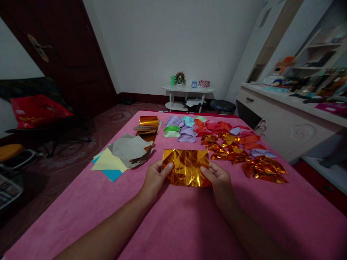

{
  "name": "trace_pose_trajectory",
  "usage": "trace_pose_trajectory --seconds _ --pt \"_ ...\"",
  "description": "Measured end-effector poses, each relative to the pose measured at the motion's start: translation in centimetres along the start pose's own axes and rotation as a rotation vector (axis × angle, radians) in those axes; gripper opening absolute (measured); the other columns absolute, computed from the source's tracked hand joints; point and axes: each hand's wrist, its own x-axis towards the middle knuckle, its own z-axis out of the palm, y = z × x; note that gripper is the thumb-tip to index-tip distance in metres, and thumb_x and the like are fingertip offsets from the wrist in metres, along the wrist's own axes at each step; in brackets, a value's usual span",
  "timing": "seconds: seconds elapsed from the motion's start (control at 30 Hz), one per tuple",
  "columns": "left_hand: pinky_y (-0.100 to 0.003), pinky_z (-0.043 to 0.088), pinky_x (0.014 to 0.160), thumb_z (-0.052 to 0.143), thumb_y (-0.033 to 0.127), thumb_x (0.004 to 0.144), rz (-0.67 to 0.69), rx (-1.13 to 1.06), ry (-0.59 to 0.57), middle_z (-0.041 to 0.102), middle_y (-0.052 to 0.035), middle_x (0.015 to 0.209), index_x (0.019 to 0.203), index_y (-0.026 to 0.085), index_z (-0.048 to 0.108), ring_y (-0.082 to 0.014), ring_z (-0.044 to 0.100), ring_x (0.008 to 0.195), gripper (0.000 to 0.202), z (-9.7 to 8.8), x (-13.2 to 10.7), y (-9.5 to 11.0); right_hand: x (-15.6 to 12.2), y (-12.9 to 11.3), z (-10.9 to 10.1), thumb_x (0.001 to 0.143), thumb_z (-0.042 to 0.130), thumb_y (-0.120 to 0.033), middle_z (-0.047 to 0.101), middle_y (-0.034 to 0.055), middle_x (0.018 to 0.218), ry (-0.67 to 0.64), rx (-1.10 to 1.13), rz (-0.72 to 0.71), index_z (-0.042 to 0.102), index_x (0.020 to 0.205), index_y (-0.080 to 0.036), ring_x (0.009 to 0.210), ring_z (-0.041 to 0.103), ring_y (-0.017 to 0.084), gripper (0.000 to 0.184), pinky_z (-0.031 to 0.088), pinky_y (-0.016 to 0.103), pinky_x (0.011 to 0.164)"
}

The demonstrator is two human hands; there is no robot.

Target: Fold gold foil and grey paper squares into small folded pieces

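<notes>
A creased sheet of shiny gold foil paper (187, 167) is stretched between my two hands, just over the pink tablecloth. My left hand (157, 174) pinches its left edge, thumb on top. At the right edge my right hand (218, 177) grips it the same way; the fingers beneath are hidden. Folded gold foil pieces (264, 169) lie to the right. Beyond the sheet are folded purple paper pieces (187, 133), green ones (171, 130) and red ones (218, 127). Left of my hands sits a loose stack of grey-backed sheets (128, 147) over yellow paper (108, 161) and blue paper (112, 175).
A roll of gold foil (148, 121) lies at the table's far left. Behind the pink-covered table (173, 224) stands a small white side table (187, 88). A cluttered white dresser (267, 104) is on the right, and a chair with a red bag (39, 110) on the left.
</notes>
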Motion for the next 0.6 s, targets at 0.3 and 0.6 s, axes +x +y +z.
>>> trace_pose_trajectory --seconds 0.3,0.6 --pt "-0.032 0.052 0.072 0.073 0.041 0.071 0.008 0.044 -0.034 0.069 -0.0084 0.082 0.088 0.011 0.070 -0.0179 0.064 0.071 0.035 0.3 -0.1 0.4 0.4 0.4 0.3 0.072 0.070 -0.035 0.071 0.0057 0.092 -0.011 -0.121 -0.064 0.061 0.094 -0.020 0.077 0.067 0.021 0.028 0.053 0.032 0.073" --pt "-0.031 0.047 0.087 0.069 0.031 0.076 0.191 0.259 -0.378 0.065 -0.0103 0.101 0.082 0.014 0.074 -0.0217 0.060 0.096 0.018 0.8 -0.8 1.0 -0.7 0.8 0.9 0.080 0.058 -0.032 0.067 0.0028 0.085 -0.330 -0.407 -0.124 0.064 0.103 -0.021 0.075 0.063 0.020 0.026 0.052 0.029 0.067"
